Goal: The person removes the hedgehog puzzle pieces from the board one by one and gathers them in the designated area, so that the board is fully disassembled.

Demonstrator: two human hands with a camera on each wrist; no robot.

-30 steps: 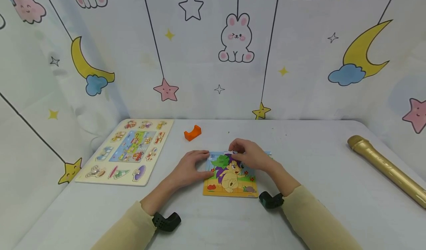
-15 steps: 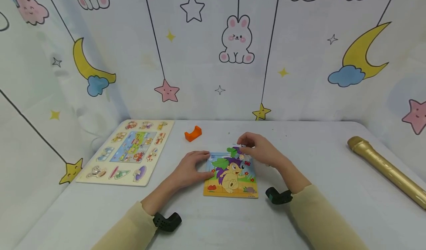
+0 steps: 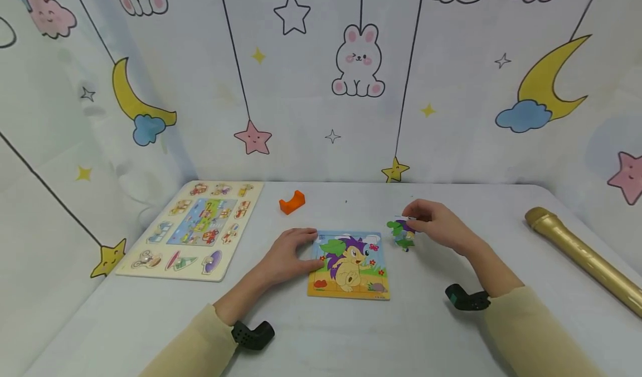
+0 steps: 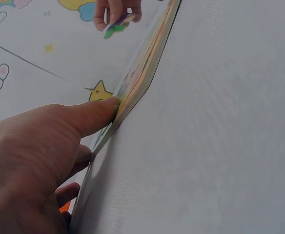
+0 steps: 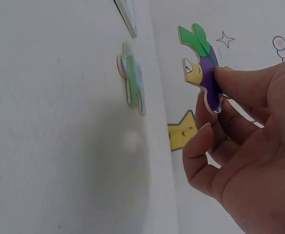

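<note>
A square puzzle board [image 3: 346,292] with a purple-spined hedgehog picture lies flat mid-table. At its left side my left hand [image 3: 283,259] rests with the thumb on the edge and the index finger by the upper left corner; the left wrist view shows the thumb [image 4: 96,117] stretched along that edge. Right of the board, my right hand [image 3: 443,226] pinches a jigsaw piece [image 5: 208,73] with green leaf, purple spines and part of an eye. The held piece is raised above the table. Another jigsaw piece [image 5: 133,80], mostly green and pale blue, lies on the table beneath it.
A larger cream peg puzzle board [image 3: 228,254] with vehicle and toy shapes lies at the left. Behind the hedgehog puzzle is an orange notched block [image 3: 292,202]. A gold microphone [image 3: 582,254] lies at the right. A printed cloth backdrop [image 3: 301,98] rises behind the table.
My right hand has lifted the leaf-and-spines piece off the top of the puzzle board and carried it right, over the loose piece. My left hand has stayed at the board's left edge.
</note>
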